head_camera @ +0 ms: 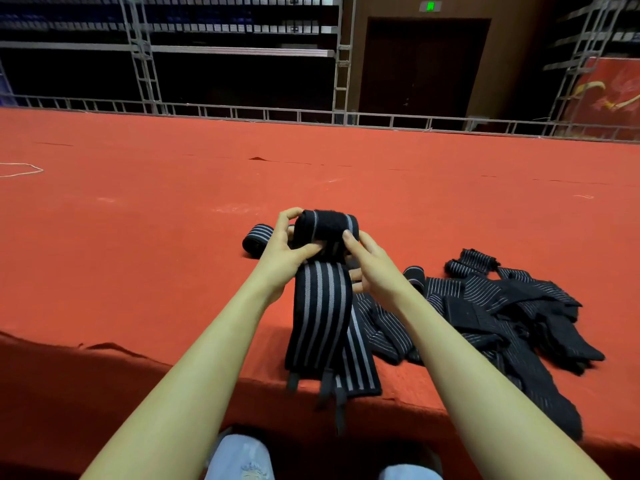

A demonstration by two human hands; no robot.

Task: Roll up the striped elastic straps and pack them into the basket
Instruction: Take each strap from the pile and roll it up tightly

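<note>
A striped strap (323, 306) is held above the edge of the red stage (138, 220), its upper part rolled and gripped by the left hand (282, 251) and right hand (372, 263). A finished roll (256, 240) is seen just left of the strap; a loose pile of straps (502, 306) is spread to its right.

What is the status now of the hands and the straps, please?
Left hand and right hand both grip half-rolled strap. One finished roll on red carpet. Loose pile waiting at right. No basket visible.
</note>
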